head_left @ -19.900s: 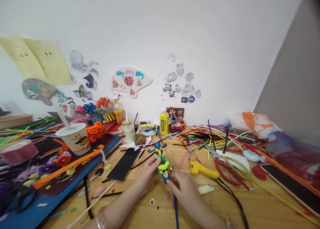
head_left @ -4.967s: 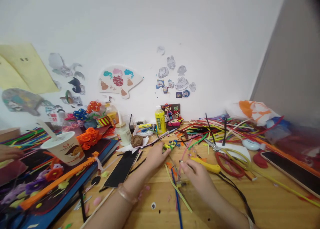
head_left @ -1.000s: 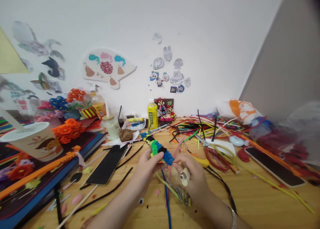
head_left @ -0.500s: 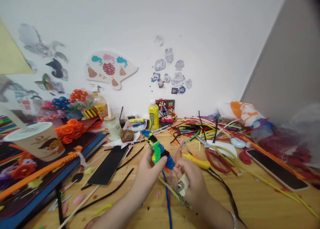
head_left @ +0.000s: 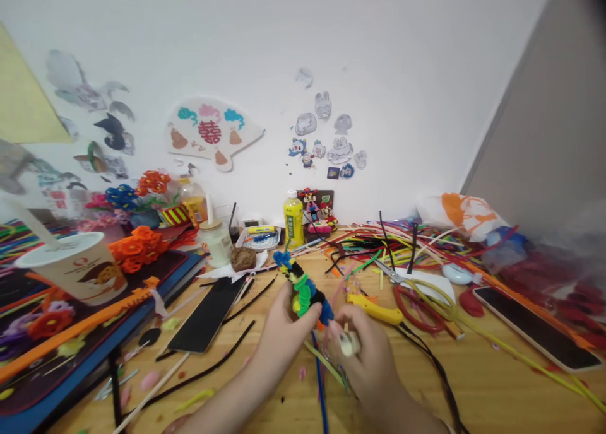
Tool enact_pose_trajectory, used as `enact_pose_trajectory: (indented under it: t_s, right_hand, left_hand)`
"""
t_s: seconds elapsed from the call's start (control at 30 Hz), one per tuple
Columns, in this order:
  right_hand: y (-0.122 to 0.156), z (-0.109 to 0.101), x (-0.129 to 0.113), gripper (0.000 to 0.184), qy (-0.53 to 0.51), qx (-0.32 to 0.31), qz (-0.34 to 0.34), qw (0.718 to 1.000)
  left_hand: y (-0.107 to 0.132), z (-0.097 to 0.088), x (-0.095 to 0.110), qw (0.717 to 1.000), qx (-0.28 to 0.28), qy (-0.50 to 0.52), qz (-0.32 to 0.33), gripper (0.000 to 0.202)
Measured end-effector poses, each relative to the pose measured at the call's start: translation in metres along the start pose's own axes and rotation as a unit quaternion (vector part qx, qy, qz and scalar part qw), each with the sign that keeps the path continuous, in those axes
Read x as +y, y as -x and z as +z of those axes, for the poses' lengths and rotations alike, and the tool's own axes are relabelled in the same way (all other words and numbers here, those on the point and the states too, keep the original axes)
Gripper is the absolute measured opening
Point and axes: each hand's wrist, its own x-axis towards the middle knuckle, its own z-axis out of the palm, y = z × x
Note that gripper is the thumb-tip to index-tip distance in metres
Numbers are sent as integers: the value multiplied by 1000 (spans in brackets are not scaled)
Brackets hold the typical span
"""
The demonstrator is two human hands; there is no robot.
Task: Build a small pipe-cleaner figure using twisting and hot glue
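A pipe-cleaner figure (head_left: 308, 293) in blue, green, black and yellow leans to the upper left. My left hand (head_left: 290, 320) is closed around its middle, thumb across the front. My right hand (head_left: 367, 349) is at the figure's blue lower end, fingertips close to or touching it. A small cream-coloured tool (head_left: 349, 344) is tucked in my right fingers; its kind is unclear and part is hidden by the hand. Below the figure, a blue pipe cleaner (head_left: 320, 383) and paler strands run down toward the table's near edge.
Right of my hands lie a yellow-handled glue gun (head_left: 376, 309), scissors (head_left: 391, 271) and a phone (head_left: 537, 330). Pipe cleaners (head_left: 355, 240) pile up behind. To the left are a black phone (head_left: 206, 314), a paper cup (head_left: 76, 267) and a jar (head_left: 215, 243). A yellow-green bottle (head_left: 293, 219) stands at the wall.
The whole view has shifted slightly. My right hand has turned a little, so the cream tool now points more toward me. My left hand keeps its hold on the figure.
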Motion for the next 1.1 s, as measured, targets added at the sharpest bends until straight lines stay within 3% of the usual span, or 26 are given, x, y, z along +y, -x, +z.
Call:
enact_pose_trajectory:
  t_s: [0.1, 0.2, 0.37, 0.47, 0.67, 0.87, 1.1]
  right_hand:
    - [-7, 1, 6, 29, -54, -26, 67, 996]
    - [-12, 4, 7, 21, -212, -38, 101, 971]
    - [-12, 11, 7, 32, -402, -52, 164, 899]
    - [-12, 14, 9, 34, -426, -59, 181, 884]
    - [-17, 3, 10, 35, -345, 14, 182, 921]
    - [-16, -5, 5, 34, -290, -20, 124, 949]
    - [-36, -22, 18, 32, -215, 51, 149, 964]
  left_hand:
    - [6, 6, 5, 996, -48, 69, -40, 31]
    - [9, 8, 8, 985, -93, 137, -50, 42]
    - [10, 7, -1, 991, -105, 80, -31, 36]
    - [10, 7, -7, 994, -78, 65, -39, 33]
    - [4, 5, -10, 999, -7, 52, -7, 24]
    - [1, 5, -12, 997, -50, 56, -8, 20]
    - [-10, -4, -7, 991, -67, 113, -34, 23]
